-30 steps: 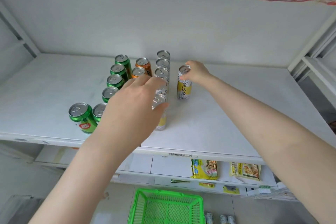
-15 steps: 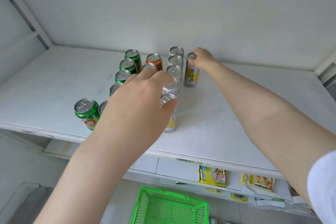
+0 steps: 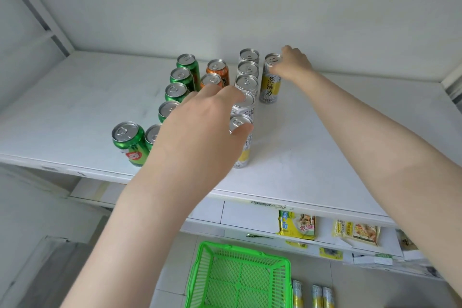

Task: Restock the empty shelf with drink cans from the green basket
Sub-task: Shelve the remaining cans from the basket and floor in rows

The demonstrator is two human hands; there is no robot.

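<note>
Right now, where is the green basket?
In the head view, the green basket sits on the floor at the bottom middle, below the front edge of the shelf, with three cans just to its right.

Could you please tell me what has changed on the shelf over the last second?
The right hand, gripping the yellow tea can by its top, slid it toward the back wall, so it now stands beside the rearmost silver cans. The left hand stayed resting over the front silver cans; the green cans, orange cans and green basket did not move.
</note>
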